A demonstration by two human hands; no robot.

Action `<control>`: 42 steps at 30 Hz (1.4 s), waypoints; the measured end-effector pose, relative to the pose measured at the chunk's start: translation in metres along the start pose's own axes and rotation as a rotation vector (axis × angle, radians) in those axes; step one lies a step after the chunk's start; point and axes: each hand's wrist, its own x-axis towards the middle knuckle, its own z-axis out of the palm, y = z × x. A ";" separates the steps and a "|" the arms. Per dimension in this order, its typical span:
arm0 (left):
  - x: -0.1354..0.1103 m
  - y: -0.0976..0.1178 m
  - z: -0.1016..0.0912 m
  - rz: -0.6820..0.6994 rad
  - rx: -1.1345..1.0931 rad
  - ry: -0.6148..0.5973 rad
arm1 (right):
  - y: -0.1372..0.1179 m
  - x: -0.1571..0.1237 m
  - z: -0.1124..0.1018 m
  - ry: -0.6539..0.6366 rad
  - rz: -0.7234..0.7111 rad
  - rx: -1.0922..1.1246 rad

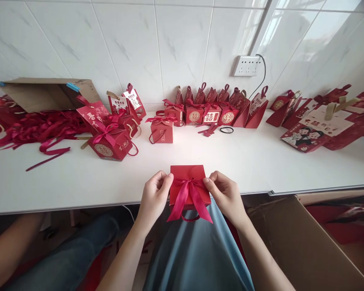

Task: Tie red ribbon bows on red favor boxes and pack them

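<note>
A red gift box (177,169) is at the table's front edge, right before me. A crimson ribbon (182,199) is tied in a bow across its top, with two tails hanging down over the near side. My left hand (156,192) pinches the bow at the box's left side, thumb against the fingers. On the opposite side my right hand (226,194) pinches the bow's other loop the same way. The loops themselves are mostly hidden by my fingers. Below the tails shows part of a dark red cord handle (190,219).
Finished-looking red boxes (194,115) line the wall. A box with a bow (109,143) stands left, near loose ribbons (48,125) and a cardboard box (51,93). More red boxes (318,125) are at right. Below the table, a large carton (303,242) is at right; another person's leg (69,254) at left.
</note>
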 end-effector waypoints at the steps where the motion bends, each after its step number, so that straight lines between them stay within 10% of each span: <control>1: -0.001 -0.001 0.001 0.000 -0.003 0.015 | 0.002 -0.001 0.000 0.011 -0.018 -0.008; 17: 0.004 -0.020 0.006 -0.114 -0.249 -0.002 | 0.034 0.002 0.000 0.015 0.047 0.457; 26: -0.005 -0.006 0.002 -0.048 -0.171 -0.043 | 0.030 -0.004 -0.016 -0.313 -0.145 -0.060; 31: -0.015 0.007 0.008 0.170 -0.120 0.125 | 0.022 -0.006 -0.006 -0.301 -0.230 -0.172; 37: -0.052 0.021 0.025 0.871 0.361 0.252 | 0.011 -0.025 -0.007 -0.102 -0.344 -0.335; 42: -0.074 0.028 0.042 1.104 0.465 0.335 | -0.010 -0.042 -0.014 -0.007 -0.443 -0.385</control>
